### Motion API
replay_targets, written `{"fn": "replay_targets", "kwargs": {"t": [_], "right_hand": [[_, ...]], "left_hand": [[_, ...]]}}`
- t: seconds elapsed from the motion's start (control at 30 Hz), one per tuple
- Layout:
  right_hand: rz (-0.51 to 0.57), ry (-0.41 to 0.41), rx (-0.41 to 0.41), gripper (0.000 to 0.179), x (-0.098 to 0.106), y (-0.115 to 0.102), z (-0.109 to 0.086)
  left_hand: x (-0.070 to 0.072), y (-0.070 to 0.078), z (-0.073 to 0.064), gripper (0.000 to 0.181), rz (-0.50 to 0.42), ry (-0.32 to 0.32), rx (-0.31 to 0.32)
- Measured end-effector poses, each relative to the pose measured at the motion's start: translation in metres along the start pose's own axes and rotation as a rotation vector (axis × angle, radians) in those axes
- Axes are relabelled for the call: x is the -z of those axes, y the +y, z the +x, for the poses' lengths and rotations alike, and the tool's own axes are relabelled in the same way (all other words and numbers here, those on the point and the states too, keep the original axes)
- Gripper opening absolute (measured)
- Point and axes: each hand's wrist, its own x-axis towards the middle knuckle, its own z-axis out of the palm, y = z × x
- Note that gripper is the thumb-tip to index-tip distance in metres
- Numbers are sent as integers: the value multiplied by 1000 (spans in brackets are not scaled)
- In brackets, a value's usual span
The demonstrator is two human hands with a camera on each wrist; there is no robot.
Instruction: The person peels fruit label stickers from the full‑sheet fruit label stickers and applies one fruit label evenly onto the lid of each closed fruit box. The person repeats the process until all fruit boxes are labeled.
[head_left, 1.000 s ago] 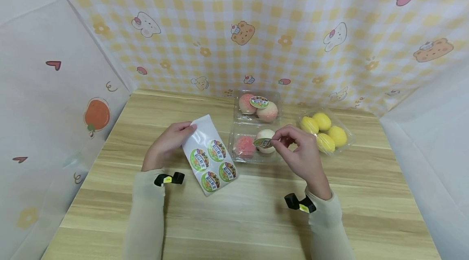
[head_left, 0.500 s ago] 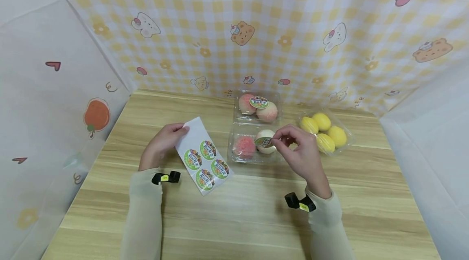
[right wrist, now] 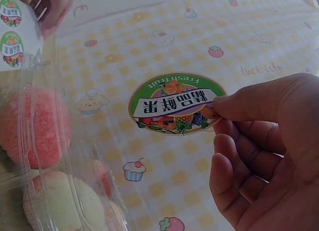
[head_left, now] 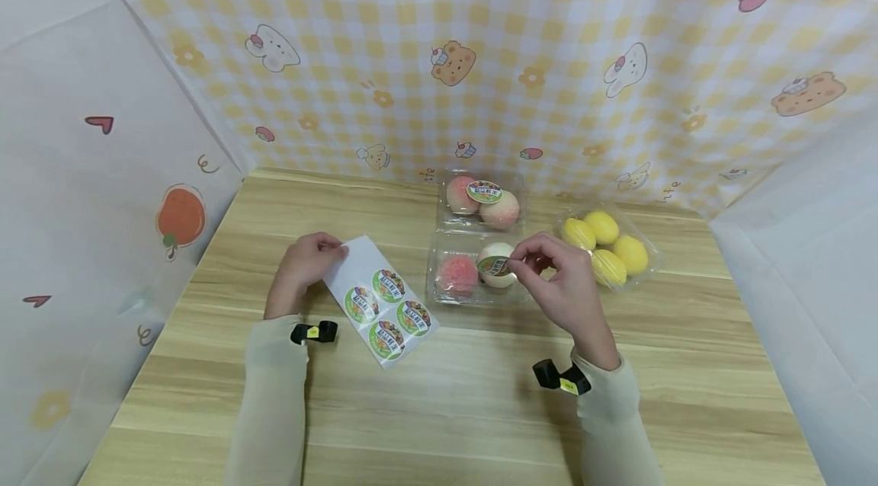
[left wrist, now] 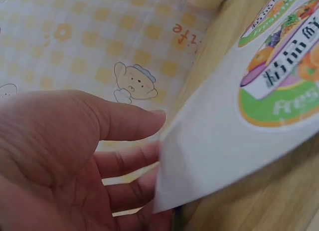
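On a table [head_left: 439, 425], a lemon box [head_left: 634, 223] sits right of a far peach box [head_left: 456, 225] and a near peach box [head_left: 473, 298]; a sticker sheet [head_left: 353, 265] slants at left, its far corner touched by a relaxed left hand [head_left: 302, 269], thumb off; a right hand [head_left: 565, 292] pinches a sticker [right wrist: 172, 104] over the near peach box

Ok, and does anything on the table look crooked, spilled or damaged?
The lemon box looks askew: it sits turned at an angle, while the peach boxes line up one behind the other. The sheet slants too, its corner by the left hand. I see no spill or damage.
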Motion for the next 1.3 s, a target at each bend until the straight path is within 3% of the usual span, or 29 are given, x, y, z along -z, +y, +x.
{"fn": "replay_targets", "kwargs": {"t": [0.4,0.53,0.6,0.73,0.83,1.03,1.17,1.3], "right_hand": [[13,4,-10,18,-3,2,1],[21,4,-40,15,-4,3,1],[26,4,-65,14,-4,3,2],[43,7,-108,13,-5,6,2],[61,11,-125,13,-6,8,2],[73,-3,-139,10,-10,12,2],[63,-21,-127,11,-14,12,2],[70,-47,-110,12,-18,12,1]], "left_hand": [[3,5,-6,48,108,97,41],[-4,15,-8,47,128,152,-3],[-10,22,-9,43,119,189,-83],[-26,43,-13,29,71,231,-312],[-39,60,-20,22,20,206,-452],[-66,94,-39,17,-86,109,-634],[-86,108,-48,15,-124,67,-780],[-103,115,-53,14,-134,68,-907]]}}
